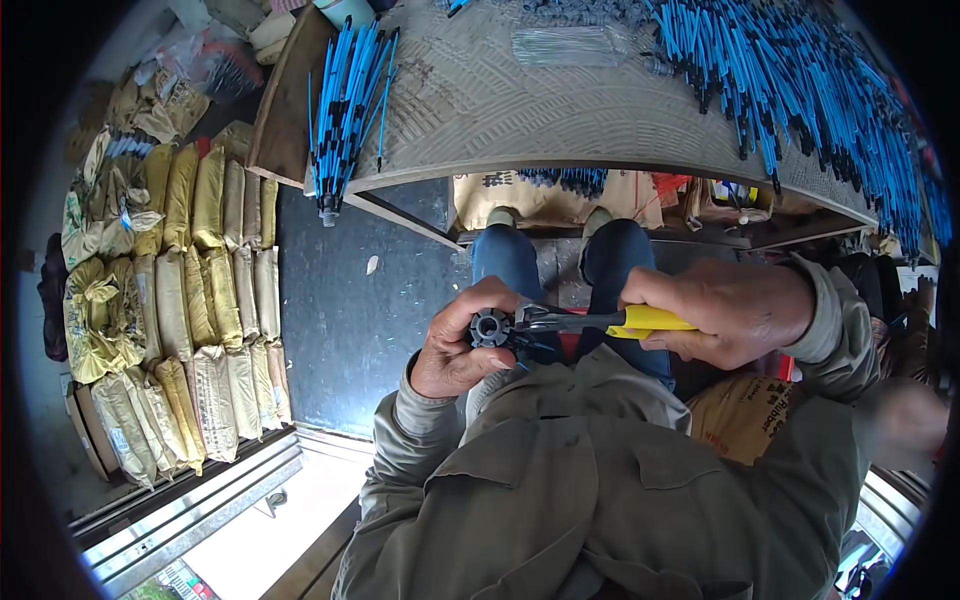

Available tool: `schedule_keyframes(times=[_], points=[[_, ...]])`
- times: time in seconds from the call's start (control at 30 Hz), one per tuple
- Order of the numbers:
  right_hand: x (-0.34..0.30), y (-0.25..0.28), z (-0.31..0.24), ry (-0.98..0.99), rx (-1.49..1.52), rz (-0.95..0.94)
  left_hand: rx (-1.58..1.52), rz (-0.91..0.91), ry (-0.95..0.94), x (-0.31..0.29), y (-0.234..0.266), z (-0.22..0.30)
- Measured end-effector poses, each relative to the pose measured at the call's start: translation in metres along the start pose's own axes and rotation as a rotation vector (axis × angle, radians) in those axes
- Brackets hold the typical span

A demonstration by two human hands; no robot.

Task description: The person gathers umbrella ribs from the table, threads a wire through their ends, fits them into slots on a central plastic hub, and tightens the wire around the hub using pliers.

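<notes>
In front of my lap, my left hand (457, 345) is closed around a black notched round hub (489, 328), its open round end facing up. Dark and blue bits show just beside the hub, too small to make out. My right hand (722, 312) grips yellow-handled pliers (650, 321). The pliers point left, and their metal jaws reach the edge of the hub by my left fingers. Whether the jaws are biting on anything is hidden there.
Ahead stands a worktable (450, 120) with a heap of blue rods (790, 80) at right and a bundle of blue rods (345, 110) at its left corner. Clear thin strips (565, 46) lie at the back. Stacked sacks (190, 290) line the left; a brown sack (740, 415) sits at my right.
</notes>
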State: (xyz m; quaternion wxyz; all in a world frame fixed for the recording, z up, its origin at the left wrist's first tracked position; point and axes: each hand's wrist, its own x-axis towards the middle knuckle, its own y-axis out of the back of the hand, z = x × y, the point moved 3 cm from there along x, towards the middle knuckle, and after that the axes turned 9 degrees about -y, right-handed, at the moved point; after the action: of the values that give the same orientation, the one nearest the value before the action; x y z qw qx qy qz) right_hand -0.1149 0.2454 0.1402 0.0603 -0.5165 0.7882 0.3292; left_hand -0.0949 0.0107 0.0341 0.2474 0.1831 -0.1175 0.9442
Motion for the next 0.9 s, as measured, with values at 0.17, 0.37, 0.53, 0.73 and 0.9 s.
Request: schedule_keyframes(times=[0.17, 0.37, 0.53, 0.73, 0.9], points=[[0.003, 0.003, -0.005, -0.007, -0.053, -0.018, -0.072, -0.019, -0.037, -0.001, 0.002, 0.001], [0.005, 0.005, -0.01, -0.079, -0.107, -0.034, 0.09, -0.042, -0.019, 0.001, 0.0, 0.001], [0.014, 0.002, -0.003, -0.071, -0.136, -0.016, 0.11, -0.032, -0.01, 0.004, -0.002, 0.005], [0.025, -0.019, 0.005, 0.041, -0.448, 0.372, 0.219, 0.096, -0.065, 0.01, 0.0, 0.009], [0.045, -0.004, 0.052, 0.075, -0.641, 0.762, 0.159, 0.399, -0.199, 0.008, -0.017, -0.015]])
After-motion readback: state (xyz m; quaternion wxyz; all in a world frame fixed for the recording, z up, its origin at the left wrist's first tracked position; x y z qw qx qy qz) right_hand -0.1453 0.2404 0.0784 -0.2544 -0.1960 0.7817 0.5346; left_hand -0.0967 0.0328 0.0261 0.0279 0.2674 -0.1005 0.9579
